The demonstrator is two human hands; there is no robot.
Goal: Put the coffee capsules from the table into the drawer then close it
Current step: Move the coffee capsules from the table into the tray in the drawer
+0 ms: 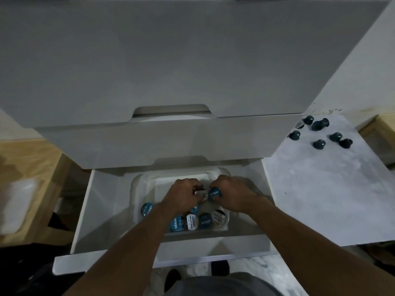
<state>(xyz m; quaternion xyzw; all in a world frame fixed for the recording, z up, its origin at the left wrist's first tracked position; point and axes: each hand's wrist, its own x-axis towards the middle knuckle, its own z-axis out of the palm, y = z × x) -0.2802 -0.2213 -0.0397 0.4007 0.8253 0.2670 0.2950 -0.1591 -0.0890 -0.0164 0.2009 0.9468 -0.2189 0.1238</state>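
Observation:
The white bottom drawer (85, 221) stands pulled out below me. Inside it sits a clear plastic container (139, 182) with several blue and white coffee capsules (192, 222) lying along its near side. Both hands hover over the container's middle. My left hand (183, 195) is shut on a white-lidded capsule (202, 194). My right hand (233, 193) is shut on a blue capsule (214, 193). Several more dark blue capsules (318, 144) lie scattered on the grey table (320, 199) at the right.
Two closed white drawers (162, 144) rise above the open one. A wooden shelf unit (27, 167) with a pale container stands at the left. The marble floor (267, 272) and my feet show below the drawer front.

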